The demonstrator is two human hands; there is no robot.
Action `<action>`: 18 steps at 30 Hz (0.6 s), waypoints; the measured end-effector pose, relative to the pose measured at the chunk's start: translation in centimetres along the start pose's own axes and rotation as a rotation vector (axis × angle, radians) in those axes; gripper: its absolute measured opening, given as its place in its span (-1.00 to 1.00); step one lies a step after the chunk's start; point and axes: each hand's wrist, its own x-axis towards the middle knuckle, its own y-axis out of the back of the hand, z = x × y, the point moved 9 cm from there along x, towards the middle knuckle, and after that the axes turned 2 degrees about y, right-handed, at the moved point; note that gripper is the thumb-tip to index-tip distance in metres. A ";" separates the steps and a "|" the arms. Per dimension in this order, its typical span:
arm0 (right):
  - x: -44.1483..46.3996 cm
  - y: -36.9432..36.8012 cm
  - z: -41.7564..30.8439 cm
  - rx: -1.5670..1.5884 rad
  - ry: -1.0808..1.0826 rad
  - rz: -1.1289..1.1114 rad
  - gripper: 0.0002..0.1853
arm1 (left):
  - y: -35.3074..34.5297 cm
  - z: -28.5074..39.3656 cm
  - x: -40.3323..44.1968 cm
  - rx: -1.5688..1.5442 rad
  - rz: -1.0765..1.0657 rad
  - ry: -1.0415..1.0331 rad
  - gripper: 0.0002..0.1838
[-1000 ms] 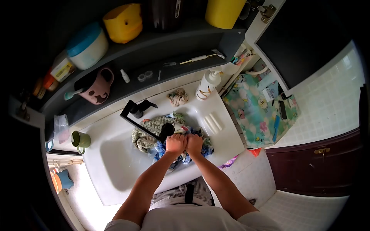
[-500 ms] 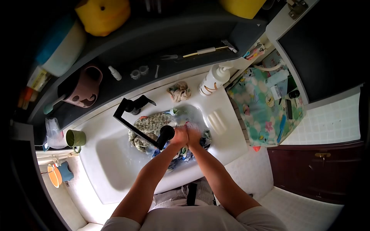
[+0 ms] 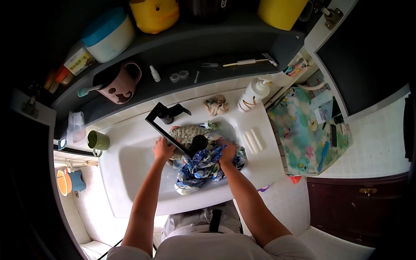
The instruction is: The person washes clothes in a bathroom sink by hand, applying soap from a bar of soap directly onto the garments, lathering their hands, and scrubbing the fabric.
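Observation:
In the white sink [image 3: 132,190], a heap of wet laundry lies in water under the black faucet [image 3: 169,130]. My left hand [image 3: 163,148] is at the left edge of a beige-green textured cloth [image 3: 187,133], its fingers apart and touching the cloth. On the right, my right hand [image 3: 227,151] is closed on a blue-and-white patterned cloth [image 3: 201,164], which is bunched up below the faucet head. Its fingertips are partly hidden among the folds.
A crumpled patterned cloth [image 3: 216,105] and a white pump bottle [image 3: 253,95] stand on the sink's back rim, with soap bars [image 3: 253,141] at the right. A green mug [image 3: 98,142] sits at the left corner. Above runs a dark shelf [image 3: 173,60] holding a pink mug [image 3: 119,84].
My hands were together in the sink and are now apart, the left one moved left to the textured cloth. The blue patterned cloth now shows more. The camera view has shifted.

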 end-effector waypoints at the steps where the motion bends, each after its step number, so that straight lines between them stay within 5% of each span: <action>1: -0.1 0.6 -0.2 0.005 0.021 0.110 -0.86 | -1.4 -0.5 0.2 0.005 -0.260 0.072 -0.27; 5: 0.6 2.3 -0.2 0.448 -0.051 0.186 -0.83 | -1.0 4.1 -0.9 0.223 -0.295 -0.134 -0.34; 8: 0.6 4.3 -0.9 0.324 0.021 0.268 -0.82 | -2.3 8.0 -4.9 0.163 -0.402 -0.359 -0.50; 10: 0.2 -4.4 3.5 0.975 -0.057 0.256 -0.89 | 0.1 12.0 -9.9 -0.186 -0.137 -0.522 -0.60; 14: -1.5 -6.6 2.4 2.139 -0.597 -0.041 -0.83 | -5.4 15.9 -15.4 0.275 -0.379 -0.709 -0.56; 16: -1.3 -3.7 2.6 1.685 -0.270 0.072 -0.77 | -7.3 17.5 -17.9 0.404 -0.459 -0.819 -0.58; 18: -1.8 -0.7 2.1 1.529 -0.236 -0.135 -0.70 | -9.3 17.7 -19.9 0.501 -0.529 -0.908 -0.60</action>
